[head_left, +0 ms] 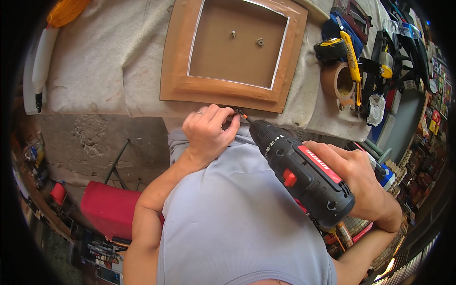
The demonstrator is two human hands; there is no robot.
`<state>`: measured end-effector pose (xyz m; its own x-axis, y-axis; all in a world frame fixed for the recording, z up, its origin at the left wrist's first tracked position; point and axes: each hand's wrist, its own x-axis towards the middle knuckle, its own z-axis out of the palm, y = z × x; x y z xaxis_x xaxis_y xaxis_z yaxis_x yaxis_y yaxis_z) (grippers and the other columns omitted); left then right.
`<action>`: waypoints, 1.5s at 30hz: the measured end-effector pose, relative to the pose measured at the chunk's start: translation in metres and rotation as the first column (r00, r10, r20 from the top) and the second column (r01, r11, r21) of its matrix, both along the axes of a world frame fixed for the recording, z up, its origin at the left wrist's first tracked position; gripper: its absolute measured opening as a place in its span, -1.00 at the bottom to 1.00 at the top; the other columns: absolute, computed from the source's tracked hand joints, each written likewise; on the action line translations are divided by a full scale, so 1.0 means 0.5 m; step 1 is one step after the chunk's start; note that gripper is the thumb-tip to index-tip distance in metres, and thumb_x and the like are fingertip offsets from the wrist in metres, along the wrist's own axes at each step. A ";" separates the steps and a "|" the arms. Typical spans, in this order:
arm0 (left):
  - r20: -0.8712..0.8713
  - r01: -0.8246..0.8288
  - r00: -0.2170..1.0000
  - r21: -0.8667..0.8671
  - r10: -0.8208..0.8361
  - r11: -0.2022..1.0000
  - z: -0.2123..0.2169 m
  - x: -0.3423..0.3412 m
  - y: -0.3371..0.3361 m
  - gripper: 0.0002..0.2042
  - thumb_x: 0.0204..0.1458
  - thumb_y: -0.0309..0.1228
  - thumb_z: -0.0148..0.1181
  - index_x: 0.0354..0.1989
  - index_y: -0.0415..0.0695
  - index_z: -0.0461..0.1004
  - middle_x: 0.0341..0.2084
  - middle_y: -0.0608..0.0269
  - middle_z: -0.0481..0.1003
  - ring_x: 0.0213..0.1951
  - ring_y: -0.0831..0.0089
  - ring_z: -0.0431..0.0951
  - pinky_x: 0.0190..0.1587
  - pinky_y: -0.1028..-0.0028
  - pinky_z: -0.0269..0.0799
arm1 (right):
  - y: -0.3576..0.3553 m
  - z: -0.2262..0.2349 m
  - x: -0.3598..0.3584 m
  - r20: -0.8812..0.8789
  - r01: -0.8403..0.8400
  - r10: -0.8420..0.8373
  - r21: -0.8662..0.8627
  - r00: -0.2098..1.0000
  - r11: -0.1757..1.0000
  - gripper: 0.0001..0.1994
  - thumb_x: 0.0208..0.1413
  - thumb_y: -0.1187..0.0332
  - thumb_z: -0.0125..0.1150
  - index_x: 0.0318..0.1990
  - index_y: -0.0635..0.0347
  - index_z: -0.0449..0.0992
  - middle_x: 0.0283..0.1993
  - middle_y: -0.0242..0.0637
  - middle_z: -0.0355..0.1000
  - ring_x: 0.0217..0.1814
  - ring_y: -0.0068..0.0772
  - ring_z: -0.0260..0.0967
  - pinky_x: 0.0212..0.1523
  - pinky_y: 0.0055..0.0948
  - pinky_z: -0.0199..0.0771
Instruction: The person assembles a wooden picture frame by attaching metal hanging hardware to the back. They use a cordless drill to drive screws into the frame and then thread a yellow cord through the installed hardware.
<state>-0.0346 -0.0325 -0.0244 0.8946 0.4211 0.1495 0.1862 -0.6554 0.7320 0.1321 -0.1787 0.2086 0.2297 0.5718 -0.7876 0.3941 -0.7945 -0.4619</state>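
A cordless drill [304, 175] in black with red parts is gripped in my right hand [358, 173], its bit slanting up and left. The bit's tip meets the fingertips of my left hand [209, 128], which are pinched together at the near edge of a brown taped frame [223, 92]. What those fingers hold is too small and covered to make out. The frame lies flat on a cloth-covered table [95, 61]. On its recessed brown panel rest a small metal piece [233, 34] and a little metal fitting [260, 42].
To the right of the frame lie a tape measure [331, 49], a yellow utility knife [350, 57] and a roll of brown tape [332, 80], with more tools beyond. A white tube-shaped bottle [42, 61] is at far left. Below the table stands a red seat [109, 209].
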 end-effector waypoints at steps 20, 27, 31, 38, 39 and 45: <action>-0.204 -0.108 0.979 -0.413 0.024 0.904 0.020 -0.014 -0.023 -0.91 0.01 -0.48 0.33 -0.45 -0.21 0.56 -0.60 0.27 0.51 -0.62 0.52 0.45 -0.52 0.51 0.35 | -0.102 -0.033 -0.055 0.109 -0.111 0.084 0.266 0.990 0.957 -0.15 -0.28 0.27 0.47 0.29 0.31 0.31 -0.12 -0.07 0.52 -0.28 -0.01 0.55 -0.34 -0.22 0.52; -0.157 -0.060 0.988 -0.397 -0.004 0.916 0.014 -0.023 -0.028 -0.93 0.03 -0.46 0.29 -0.40 -0.16 0.53 -0.57 0.27 0.54 -0.64 0.44 0.47 -0.54 0.43 0.38 | -0.115 -0.038 -0.063 0.115 -0.105 0.073 0.300 0.991 0.948 -0.18 -0.26 0.28 0.46 0.28 0.32 0.32 -0.13 -0.08 0.52 -0.30 -0.03 0.54 -0.36 -0.24 0.52; -0.102 -0.021 0.994 -0.456 -0.029 0.890 0.012 -0.027 -0.029 -0.92 0.04 -0.49 0.29 -0.40 -0.20 0.52 -0.56 0.24 0.54 -0.63 0.47 0.47 -0.55 0.48 0.37 | -0.124 -0.039 -0.067 0.105 -0.096 0.066 0.308 0.992 0.946 -0.17 -0.27 0.28 0.46 0.28 0.33 0.32 -0.12 -0.07 0.52 -0.30 -0.03 0.55 -0.35 -0.24 0.53; -0.064 -0.029 0.998 -0.613 -0.012 0.789 0.033 -0.012 -0.013 -0.95 0.04 -0.55 0.29 -0.39 -0.22 0.52 -0.61 0.32 0.52 -0.65 0.62 0.45 -0.58 0.56 0.32 | -0.150 -0.035 -0.069 0.139 -0.054 0.004 0.358 0.990 0.932 -0.21 -0.27 0.27 0.46 0.24 0.35 0.37 -0.02 0.00 0.53 -0.21 -0.03 0.58 -0.26 -0.27 0.57; -0.077 -0.054 0.997 -0.633 0.006 0.772 0.031 -0.010 -0.011 -0.95 0.04 -0.56 0.29 -0.39 -0.23 0.52 -0.62 0.33 0.52 -0.65 0.65 0.44 -0.57 0.57 0.32 | -0.153 -0.034 -0.066 0.141 -0.046 -0.007 0.370 0.990 0.928 -0.22 -0.26 0.27 0.46 0.22 0.35 0.38 0.01 0.01 0.53 -0.18 -0.02 0.59 -0.23 -0.27 0.58; 0.069 -0.047 0.991 -0.623 0.114 0.781 0.015 0.031 -0.020 -0.89 0.07 -0.56 0.31 -0.22 -0.24 0.62 -0.59 0.32 0.56 -0.63 0.69 0.46 -0.55 0.60 0.34 | -0.164 -0.026 -0.071 0.133 0.098 -0.156 0.362 0.979 0.927 -0.33 -0.18 0.28 0.44 0.16 0.37 0.45 0.06 0.08 0.52 -0.06 0.02 0.60 -0.06 -0.27 0.62</action>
<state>-0.0189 -0.0427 -0.0167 0.8483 0.5227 -0.0846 0.1239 -0.0406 0.9915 0.0965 -0.2607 0.1957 0.4224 0.7631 -0.4891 0.3907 -0.6402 -0.6615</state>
